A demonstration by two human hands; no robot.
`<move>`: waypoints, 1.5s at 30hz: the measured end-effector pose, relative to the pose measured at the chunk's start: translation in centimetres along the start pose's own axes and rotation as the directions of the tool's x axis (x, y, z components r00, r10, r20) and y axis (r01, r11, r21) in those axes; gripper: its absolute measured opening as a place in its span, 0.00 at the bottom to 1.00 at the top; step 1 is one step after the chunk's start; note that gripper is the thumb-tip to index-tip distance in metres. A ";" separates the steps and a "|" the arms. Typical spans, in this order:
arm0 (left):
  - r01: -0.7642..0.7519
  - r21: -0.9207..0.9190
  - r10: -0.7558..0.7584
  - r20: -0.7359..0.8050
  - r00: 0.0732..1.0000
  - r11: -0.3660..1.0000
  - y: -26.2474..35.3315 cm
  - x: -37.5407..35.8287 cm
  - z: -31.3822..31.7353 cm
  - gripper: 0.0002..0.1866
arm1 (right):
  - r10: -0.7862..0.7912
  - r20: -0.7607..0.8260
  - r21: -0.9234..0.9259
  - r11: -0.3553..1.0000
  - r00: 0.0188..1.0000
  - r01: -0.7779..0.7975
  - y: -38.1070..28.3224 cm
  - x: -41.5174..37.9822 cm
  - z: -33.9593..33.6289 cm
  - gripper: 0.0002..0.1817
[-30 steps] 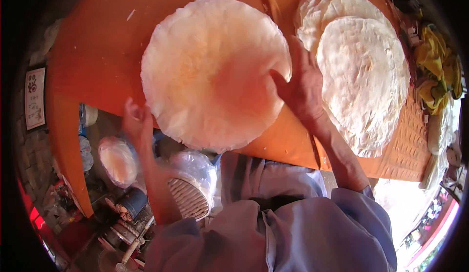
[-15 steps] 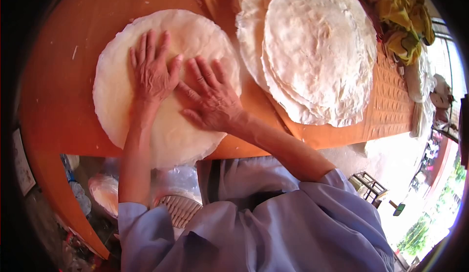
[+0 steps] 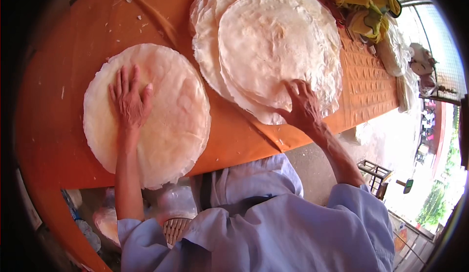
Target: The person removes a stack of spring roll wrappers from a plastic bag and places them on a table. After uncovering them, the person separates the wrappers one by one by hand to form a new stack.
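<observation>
My left hand lies flat on a round, thin, pale sheet, fingers stretched toward its far edge. The sheet looks like a large dried wrapper or rice-paper round, stacked with others beneath it, and its near edge hangs over the table's front. To the right sits a second pile of wrinkled round sheets, glossier and loosely layered. My right hand rests at this pile's front part, thumb and fingers apart, fingertips slightly bent against the top sheet.
The orange-covered table has small flakes scattered on it. Yellow cloth and plastic bags lie at its right end. Below the front edge are a plastic-wrapped bundle and a woven stool or basket top. A metal frame stands right.
My right hand has left the left sheet and moved right onto the other pile. My left hand stays on the left sheet. The view has shifted to the right.
</observation>
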State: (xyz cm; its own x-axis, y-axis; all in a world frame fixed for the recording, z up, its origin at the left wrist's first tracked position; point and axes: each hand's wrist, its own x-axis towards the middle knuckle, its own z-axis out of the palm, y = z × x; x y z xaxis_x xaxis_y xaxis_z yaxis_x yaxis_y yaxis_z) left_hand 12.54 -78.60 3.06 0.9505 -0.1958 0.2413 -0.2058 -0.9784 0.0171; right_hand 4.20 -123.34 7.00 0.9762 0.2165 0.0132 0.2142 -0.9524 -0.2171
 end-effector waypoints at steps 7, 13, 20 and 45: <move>0.069 -0.300 -0.101 -0.094 0.990 0.952 3.7 0.4 -4.7 0.27 | -0.200 -0.110 0.078 0.975 0.974 0.209 -0.3 0.5 -0.8 0.34; 0.403 -0.905 -0.160 0.381 0.911 0.137 20.0 -3.5 -7.8 0.15 | -0.167 -0.124 0.197 0.962 0.978 0.189 5.1 -0.2 -1.5 0.30; 0.630 -0.532 -0.062 0.790 0.610 -0.566 29.4 -3.9 -3.8 0.22 | -0.243 -0.094 0.159 0.954 0.965 0.256 7.3 -0.1 -1.1 0.32; 0.345 -0.260 0.075 0.692 0.718 -0.902 33.4 -1.8 -1.1 0.24 | -0.363 -0.297 0.114 0.905 0.883 0.410 7.4 5.1 -10.5 0.10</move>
State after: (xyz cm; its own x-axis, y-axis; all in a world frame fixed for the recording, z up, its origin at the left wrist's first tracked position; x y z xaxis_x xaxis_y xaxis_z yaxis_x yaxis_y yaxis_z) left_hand 3.67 -110.83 4.25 0.8280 -0.2595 -0.4972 0.4530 0.8321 0.3200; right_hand 11.17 -131.58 15.73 0.7947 0.4730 0.3805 0.5902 -0.7485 -0.3022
